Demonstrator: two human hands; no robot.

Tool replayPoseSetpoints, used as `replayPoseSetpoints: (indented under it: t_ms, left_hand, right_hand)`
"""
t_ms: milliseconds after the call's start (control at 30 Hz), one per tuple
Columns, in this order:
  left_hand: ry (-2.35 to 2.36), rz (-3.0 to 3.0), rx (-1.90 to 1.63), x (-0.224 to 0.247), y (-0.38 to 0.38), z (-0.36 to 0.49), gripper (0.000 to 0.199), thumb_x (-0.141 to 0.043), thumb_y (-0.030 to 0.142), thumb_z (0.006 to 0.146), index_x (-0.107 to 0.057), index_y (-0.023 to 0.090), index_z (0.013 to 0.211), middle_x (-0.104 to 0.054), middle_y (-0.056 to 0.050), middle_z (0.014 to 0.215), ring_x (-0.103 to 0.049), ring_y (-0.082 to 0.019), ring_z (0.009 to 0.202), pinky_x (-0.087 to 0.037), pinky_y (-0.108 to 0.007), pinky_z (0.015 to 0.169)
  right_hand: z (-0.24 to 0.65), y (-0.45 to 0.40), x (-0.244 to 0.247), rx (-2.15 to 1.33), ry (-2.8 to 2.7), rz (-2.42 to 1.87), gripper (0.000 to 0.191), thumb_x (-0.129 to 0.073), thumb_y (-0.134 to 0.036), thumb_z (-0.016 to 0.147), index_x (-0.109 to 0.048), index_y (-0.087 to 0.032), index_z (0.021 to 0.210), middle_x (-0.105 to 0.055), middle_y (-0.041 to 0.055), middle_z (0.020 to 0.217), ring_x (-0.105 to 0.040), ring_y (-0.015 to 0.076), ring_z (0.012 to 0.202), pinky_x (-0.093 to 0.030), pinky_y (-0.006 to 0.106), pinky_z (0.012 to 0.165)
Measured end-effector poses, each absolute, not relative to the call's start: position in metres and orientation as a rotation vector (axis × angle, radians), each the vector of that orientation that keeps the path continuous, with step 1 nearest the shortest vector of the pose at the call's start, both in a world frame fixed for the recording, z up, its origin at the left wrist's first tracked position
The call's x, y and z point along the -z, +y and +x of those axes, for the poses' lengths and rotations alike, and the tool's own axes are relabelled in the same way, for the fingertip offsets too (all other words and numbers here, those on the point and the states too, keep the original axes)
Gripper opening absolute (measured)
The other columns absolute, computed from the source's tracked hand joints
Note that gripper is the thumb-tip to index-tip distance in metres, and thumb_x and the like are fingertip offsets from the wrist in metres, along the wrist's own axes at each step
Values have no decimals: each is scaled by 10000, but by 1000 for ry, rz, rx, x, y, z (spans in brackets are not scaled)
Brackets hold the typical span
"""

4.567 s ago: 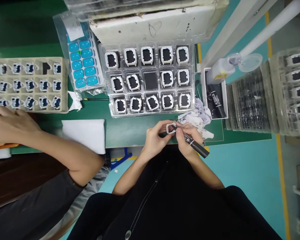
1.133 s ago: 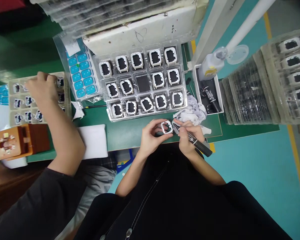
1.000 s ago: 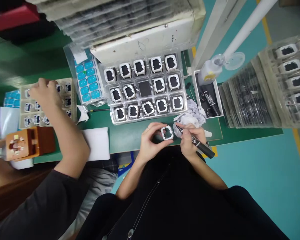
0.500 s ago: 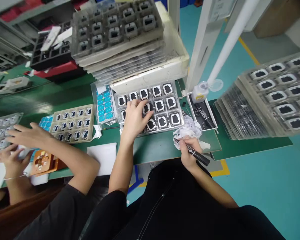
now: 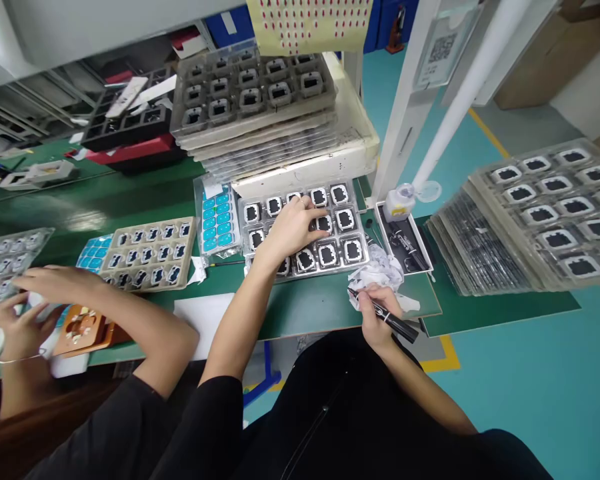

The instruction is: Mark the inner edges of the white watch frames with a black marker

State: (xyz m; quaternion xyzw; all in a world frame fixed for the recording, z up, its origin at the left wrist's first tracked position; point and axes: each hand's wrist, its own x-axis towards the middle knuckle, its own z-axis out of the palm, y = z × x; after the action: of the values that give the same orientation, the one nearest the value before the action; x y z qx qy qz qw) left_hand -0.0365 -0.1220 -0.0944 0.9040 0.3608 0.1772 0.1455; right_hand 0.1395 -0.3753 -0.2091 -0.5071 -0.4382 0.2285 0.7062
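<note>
A clear tray (image 5: 310, 265) with rows of white-rimmed black parts lies on the green table. My left hand (image 5: 296, 227) reaches over its middle, thumb and fingers apart near a part in the centre row; whether the fingertips touch it is unclear. On the right, my right hand (image 5: 377, 312) is closed round a black marker (image 5: 399, 325), its tip pointing left beside crumpled white cloth (image 5: 380, 269).
Stacked trays stand behind (image 5: 260, 120) and at the right (image 5: 485, 247). A white box (image 5: 427, 264) holds a bottle (image 5: 399, 202) and dark items. Blue parts (image 5: 217, 223) and a beige tray (image 5: 147, 257) lie left, near a co-worker's hands (image 5: 55, 287).
The view has tilted up a little. My left hand has moved right and away from me over the tray. My right hand keeps its hold on the marker.
</note>
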Motion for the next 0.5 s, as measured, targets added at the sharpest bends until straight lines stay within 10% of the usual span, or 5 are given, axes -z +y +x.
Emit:
replayPoseSetpoints:
  t_ms: [200,400,500]
  left_hand:
    - [881,2253,-970,82,-160,-44,384,-947,404,958,-850,250,1296,-792,-137,1436,-743,-377,1379,-639,-559,1213]
    - [701,1479,-1190,117,-259,-63,599,-1050,527,891,-766,294,1364,-790,-78,1251,-807,-167,749,-733,-333,675]
    - [820,1338,-1207,141,-299,-65,679,-1143,526,774,-792,263,1292,-776,-29,1032,-772,-153,720,-704,-293,661]
  right_hand:
    - [140,-378,212,-487,-933,-1102,161,-775,-313,1088,-629,-292,1025,-615,-64,729,-745,225,760,-664,403,735]
    - [139,-375,203,-466,-928,-1072,186,-783,-324,1085,-615,-303,1008,-541,-91,663,-686,219,662,-685,453,769]
    - [139,-374,201,-476,-912,-1072,218,-780,-352,1088,-588,-311,995,-514,-96,657,-655,217,635,-683,456,742]
